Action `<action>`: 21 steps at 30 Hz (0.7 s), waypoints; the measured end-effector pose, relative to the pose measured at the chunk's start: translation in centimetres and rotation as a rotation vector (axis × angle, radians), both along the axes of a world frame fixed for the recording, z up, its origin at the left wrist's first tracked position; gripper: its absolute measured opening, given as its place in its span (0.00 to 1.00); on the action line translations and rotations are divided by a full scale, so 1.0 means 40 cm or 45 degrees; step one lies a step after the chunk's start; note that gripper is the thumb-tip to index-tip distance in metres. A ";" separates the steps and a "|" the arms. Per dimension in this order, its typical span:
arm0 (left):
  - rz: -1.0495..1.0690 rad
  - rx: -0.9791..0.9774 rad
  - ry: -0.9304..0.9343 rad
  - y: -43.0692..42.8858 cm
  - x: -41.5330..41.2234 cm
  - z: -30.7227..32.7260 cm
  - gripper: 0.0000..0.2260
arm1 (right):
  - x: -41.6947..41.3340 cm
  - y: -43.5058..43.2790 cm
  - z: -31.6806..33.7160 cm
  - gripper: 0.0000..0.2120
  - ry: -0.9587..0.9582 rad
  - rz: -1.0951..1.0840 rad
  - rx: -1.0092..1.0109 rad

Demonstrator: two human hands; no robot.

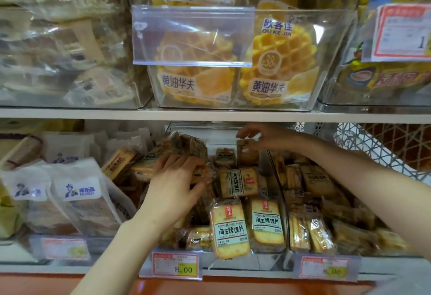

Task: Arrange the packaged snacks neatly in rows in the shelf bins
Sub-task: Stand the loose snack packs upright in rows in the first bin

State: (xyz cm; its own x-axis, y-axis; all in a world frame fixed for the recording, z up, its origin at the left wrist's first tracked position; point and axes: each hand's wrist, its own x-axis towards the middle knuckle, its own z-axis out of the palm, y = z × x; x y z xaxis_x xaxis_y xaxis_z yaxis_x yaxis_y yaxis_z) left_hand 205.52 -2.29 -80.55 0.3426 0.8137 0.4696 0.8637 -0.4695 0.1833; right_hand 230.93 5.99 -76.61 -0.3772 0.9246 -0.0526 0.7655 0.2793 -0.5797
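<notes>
Lower shelf, middle bin (263, 259): both hands are inside this bin, set apart from each other.

1. Left hand (177, 178): fingers are curled over the top of a stack of packets (184, 145) at the left side of the bin, with the thumb underneath. The hand grips the stack, which is tilted and raised above the packets below it.
2. Right hand (258, 138): reaches to the rear of the bin. The fingertips pinch the top of an upright packet (247, 154) standing near the back wall.
3. Front row: two flat packets (229, 229) lie side by side, labels up, touching each other. A third packet (239, 182) lies flat behind them.
4. Right bin (286, 201): packets stand on edge at the front and lie loosely piled behind.
5. White bags (77, 192) stand in the section to the left of the middle bin.
6. A price tag (176, 266) reading 8.00 hangs on the shelf edge below the middle bin.

Upper shelf (210, 114): a clear bin (335, 61) holds waffle packs (277, 61) standing upright, facing forward.
</notes>
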 end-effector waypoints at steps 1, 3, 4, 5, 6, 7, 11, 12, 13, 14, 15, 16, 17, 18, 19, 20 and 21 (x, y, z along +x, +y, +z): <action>-0.002 0.013 0.014 0.000 -0.001 -0.001 0.21 | 0.007 -0.038 0.017 0.16 0.132 -0.012 -0.018; 0.001 0.071 0.065 0.000 -0.001 -0.005 0.20 | 0.001 -0.112 0.033 0.18 0.101 0.048 -0.096; 0.001 0.099 0.079 0.000 -0.001 -0.006 0.18 | -0.009 -0.142 0.029 0.21 -0.064 0.089 -0.120; 0.000 0.117 0.082 -0.001 -0.001 -0.007 0.17 | -0.017 -0.162 0.021 0.26 -0.287 0.127 -0.081; 0.001 0.129 0.077 0.000 -0.001 -0.009 0.16 | -0.023 -0.170 0.010 0.30 -0.483 0.157 0.001; 0.004 0.132 0.068 0.000 -0.001 -0.010 0.16 | -0.031 -0.174 0.005 0.33 -0.600 0.176 0.082; 0.012 0.120 0.048 0.000 0.003 -0.010 0.14 | -0.050 -0.176 0.007 0.34 -0.667 0.179 0.144; 0.009 0.120 0.042 0.000 0.004 -0.008 0.13 | -0.053 -0.178 0.006 0.33 -0.690 0.177 0.159; 0.006 0.119 0.032 -0.001 0.004 -0.007 0.13 | -0.056 -0.180 0.006 0.32 -0.701 0.178 0.184; 0.004 0.119 0.019 -0.002 0.004 -0.006 0.13 | -0.054 -0.178 0.007 0.30 -0.703 0.172 0.214; 0.005 0.116 0.011 -0.003 0.004 -0.006 0.13 | -0.049 -0.172 0.012 0.27 -0.681 0.149 0.244; 0.010 0.119 0.015 -0.003 0.004 -0.006 0.13 | -0.041 -0.164 0.023 0.25 -0.628 0.107 0.261; 0.018 0.123 0.027 -0.002 0.004 -0.006 0.13 | -0.034 -0.153 0.038 0.24 -0.548 0.039 0.278; 0.022 0.125 0.038 -0.002 0.004 -0.006 0.13 | -0.023 -0.135 0.047 0.25 -0.458 -0.052 0.266; 0.020 0.124 0.046 -0.002 0.006 -0.005 0.13 | -0.014 -0.115 0.054 0.27 -0.365 -0.132 0.248; 0.019 0.128 0.053 -0.002 0.006 -0.006 0.13 | -0.005 -0.088 0.053 0.29 -0.301 -0.168 0.219; 0.018 0.134 0.059 -0.001 0.007 -0.006 0.13 | -0.005 -0.064 0.049 0.29 -0.273 -0.154 0.193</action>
State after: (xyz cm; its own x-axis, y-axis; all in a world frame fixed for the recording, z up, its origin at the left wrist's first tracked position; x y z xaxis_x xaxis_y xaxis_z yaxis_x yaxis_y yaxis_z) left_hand 205.78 -2.32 -80.80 0.3549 0.7658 0.5364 0.8768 -0.4717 0.0934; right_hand 230.75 3.42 -74.67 -0.2592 0.9656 0.0233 0.8990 0.2500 -0.3595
